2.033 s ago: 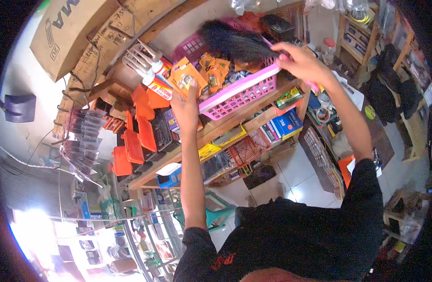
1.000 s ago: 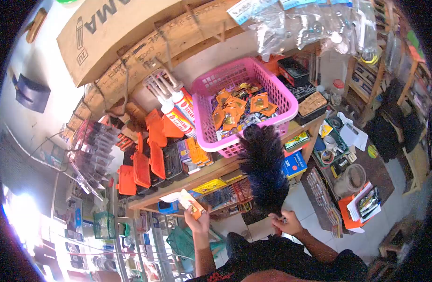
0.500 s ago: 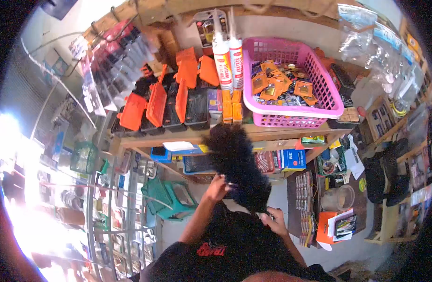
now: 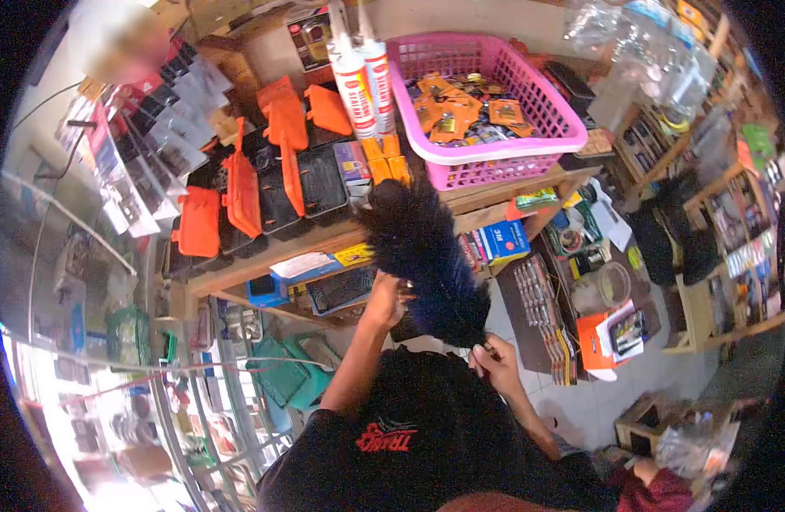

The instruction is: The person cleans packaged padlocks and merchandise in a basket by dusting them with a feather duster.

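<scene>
A dark feather duster (image 4: 431, 260) slants across the middle, its bushy top close to the front edge of the wooden shelf (image 4: 307, 243). At its lower end my right hand (image 4: 495, 363) is closed around the handle, which is mostly hidden. My left hand (image 4: 389, 300) has its fingers curled against the feathers on the left side; some fingertips are hidden. Just beyond the feathers are small orange boxes (image 4: 386, 160), two silicone sealant tubes (image 4: 355, 90) and a pink basket (image 4: 508, 158) holding orange packets.
Black cases with raised orange lids (image 4: 241, 189) line the shelf's left part. Below are green plastic stools (image 4: 282, 371) and a blue box (image 4: 503, 241). A glass display (image 4: 196, 401) stands left; a dark table (image 4: 512, 299) with goods, right. A person's maroon sleeve (image 4: 657, 495) shows lower right.
The view has turned, so shelf and basket sit further left and higher. Both hands still hold the feather duster, close to its earlier place. A person's sleeve has come into view lower right.
</scene>
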### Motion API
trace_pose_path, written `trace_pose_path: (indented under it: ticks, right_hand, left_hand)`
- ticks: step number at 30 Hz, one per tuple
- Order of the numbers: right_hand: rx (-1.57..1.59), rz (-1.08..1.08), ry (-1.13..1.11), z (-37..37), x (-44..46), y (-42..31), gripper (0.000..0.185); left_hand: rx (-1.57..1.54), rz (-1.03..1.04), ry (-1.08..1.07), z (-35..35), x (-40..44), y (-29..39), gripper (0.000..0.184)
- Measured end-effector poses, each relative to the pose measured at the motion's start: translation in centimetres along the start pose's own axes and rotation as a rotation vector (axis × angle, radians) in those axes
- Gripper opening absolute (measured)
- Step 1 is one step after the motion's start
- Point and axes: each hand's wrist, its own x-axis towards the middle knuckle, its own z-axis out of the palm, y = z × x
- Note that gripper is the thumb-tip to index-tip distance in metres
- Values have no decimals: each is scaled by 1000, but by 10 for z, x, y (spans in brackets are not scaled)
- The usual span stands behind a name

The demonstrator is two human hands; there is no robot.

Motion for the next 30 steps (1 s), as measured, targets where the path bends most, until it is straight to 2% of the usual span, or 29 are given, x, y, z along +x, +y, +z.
trace_pose_path:
  ticks: [1,3,4,5,8,10,11,12,13,14,17,18,21,22,24,26,30]
  right_hand:
    - [88,0,40,3,-6,-3,29]
    - [270,-10,108,14,-15,-4,33]
    - [326,-7,173,20,-20,1,36]
    - [377,-6,218,25,-21,2,35]
    - [516,21,374,44,-33,-6,34]
    - [196,70,392,51,-37,-11,36]
    - [30,110,401,53,-45,-11,38]
    - [-134,-7,396,58,-43,-4,42]
    - [-296,38,342,61,-49,-9,39]
    - [-340,47,364,63,-50,-5,38]
    - [-432,117,462,66,-66,5,36]
    - [-464,128,497,66,-73,2,37]
    - [-454,158,533,67,-101,2,40]
    - [-457,168,544,69,-108,5,39]
    - [-395,262,569,81,-123,23,37]
    - [-370,276,583,91,-129,31,36]
    - [-431,237,532,95,-120,38,35]
  left_hand:
    - [30,-34,-21,-10,6,-7,38]
    - [95,-89,-56,17,-6,29,38]
    - [18,-115,-140,38,-16,47,36]
    - [-10,-29,-235,49,-18,52,36]
    - [-64,-53,-218,46,-18,61,41]
    - [-139,-20,-229,27,-8,51,44]
    - [-129,4,-304,31,-20,69,48]
    - [-245,-32,-248,34,-23,71,51]
    - [-362,-69,-184,35,-25,70,54]
    - [-371,-108,-299,21,-20,60,60]
    - [-17,-239,-193,0,-21,45,60]
    - [125,-162,-352,-10,-24,35,64]
    - [120,-305,-407,-22,-31,23,69]
    - [-6,-257,-422,-21,-22,17,69]
    - [11,-322,-439,-21,-16,23,73]
    - [40,-394,-553,-13,-27,35,73]
    - [120,-389,-610,-36,-37,25,79]
